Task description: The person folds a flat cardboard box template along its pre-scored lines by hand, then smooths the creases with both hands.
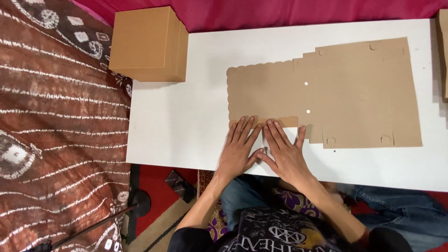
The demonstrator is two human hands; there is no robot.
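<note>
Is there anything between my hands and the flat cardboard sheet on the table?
Nothing visible. The left hand and right hand lie flat side by side, fingertips already pressing the near folded edge of the cardboard sheet.

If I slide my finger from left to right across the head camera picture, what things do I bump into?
Brown patterned cloth → closed cardboard box → left hand → right hand → flat cardboard box blank → cardboard edge at the far right.

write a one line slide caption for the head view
Both hands, left hand and right hand, press flat cardboard cutout on white table.
</note>
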